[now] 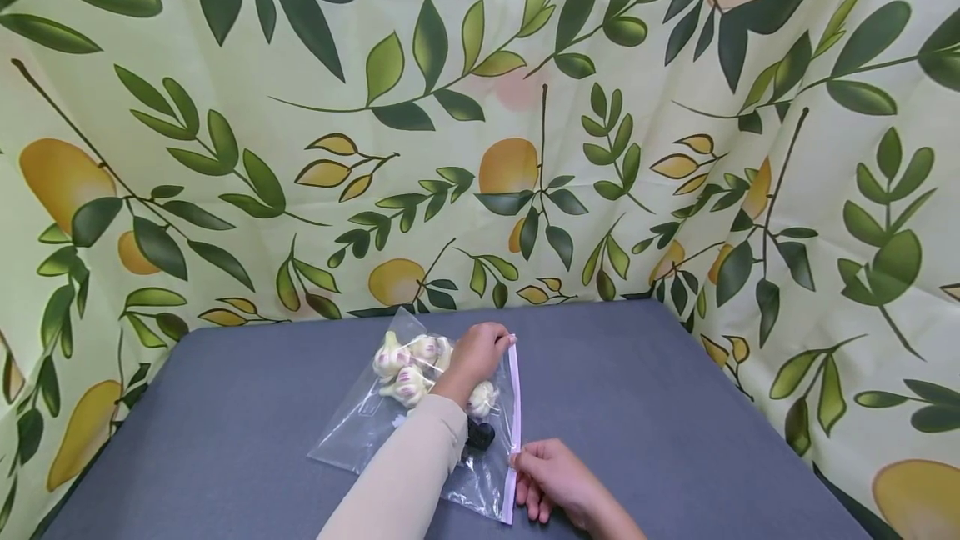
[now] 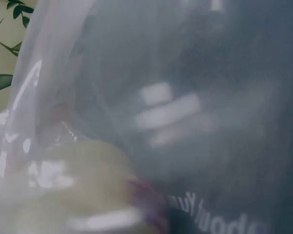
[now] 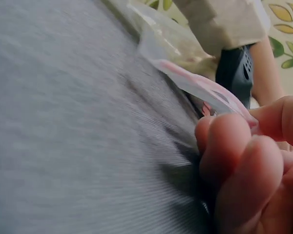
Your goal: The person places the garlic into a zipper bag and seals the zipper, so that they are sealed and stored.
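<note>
A clear zip bag (image 1: 348,440) lies on the grey table with several garlic bulbs (image 1: 408,386) inside, white with purple streaks. Its pink-edged zip strip (image 1: 515,398) runs along the right side. My left hand (image 1: 477,357) reaches across the bag and pinches the strip's far end. At the near part of the strip, my right hand (image 1: 555,477) pinches the edge between thumb and forefinger, its other fingers curled below. From the right wrist, the pink strip (image 3: 205,83) bows up from the cloth. The left wrist view shows blurred plastic and a garlic bulb (image 2: 88,180) up close.
A grey cloth-covered table (image 1: 645,390) spreads out around the bag. Behind and at the sides hangs a curtain (image 1: 465,132) printed with leaves and fruit. A black device (image 1: 480,436) sits at my left wrist, over the bag.
</note>
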Demonstrator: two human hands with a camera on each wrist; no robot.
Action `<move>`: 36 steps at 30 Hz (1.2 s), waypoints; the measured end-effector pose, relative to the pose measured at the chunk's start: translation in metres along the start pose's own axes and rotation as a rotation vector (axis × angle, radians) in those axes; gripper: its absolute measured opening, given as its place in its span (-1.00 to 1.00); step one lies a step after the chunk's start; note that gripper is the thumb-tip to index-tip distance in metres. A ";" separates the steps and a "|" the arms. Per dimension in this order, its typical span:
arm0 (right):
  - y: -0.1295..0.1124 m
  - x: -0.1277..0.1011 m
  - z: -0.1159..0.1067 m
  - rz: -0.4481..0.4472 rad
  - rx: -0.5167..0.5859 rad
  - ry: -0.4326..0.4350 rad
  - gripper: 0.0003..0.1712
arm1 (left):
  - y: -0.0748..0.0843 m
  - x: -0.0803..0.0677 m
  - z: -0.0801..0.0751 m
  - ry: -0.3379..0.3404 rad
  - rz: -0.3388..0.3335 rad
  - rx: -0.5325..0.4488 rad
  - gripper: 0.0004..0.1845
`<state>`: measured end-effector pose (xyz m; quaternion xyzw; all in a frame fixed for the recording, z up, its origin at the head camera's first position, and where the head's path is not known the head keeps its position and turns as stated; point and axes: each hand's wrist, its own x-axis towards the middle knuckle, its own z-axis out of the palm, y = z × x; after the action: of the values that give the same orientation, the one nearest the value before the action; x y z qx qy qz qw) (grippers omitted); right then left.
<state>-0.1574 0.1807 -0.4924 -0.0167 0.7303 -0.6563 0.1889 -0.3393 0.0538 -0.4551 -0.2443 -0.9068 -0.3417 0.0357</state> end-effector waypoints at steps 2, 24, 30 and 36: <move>0.002 -0.004 0.002 -0.008 -0.009 -0.011 -0.73 | -0.001 0.000 0.000 0.003 -0.007 -0.001 -0.71; -0.009 0.007 -0.008 -0.016 -0.155 -0.117 -0.64 | -0.017 -0.004 -0.056 0.213 -0.210 -0.221 -0.58; -0.024 0.030 -0.030 0.005 -0.205 -0.029 -0.67 | -0.032 -0.021 -0.108 0.239 -0.209 -0.200 -0.52; -0.036 0.048 -0.048 -0.002 -0.237 0.083 -0.63 | -0.070 -0.061 -0.132 0.207 -0.314 -0.166 -0.45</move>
<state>-0.2246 0.2088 -0.4672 -0.0126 0.8099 -0.5657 0.1546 -0.3323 -0.1008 -0.4106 -0.0657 -0.8940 -0.4399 0.0548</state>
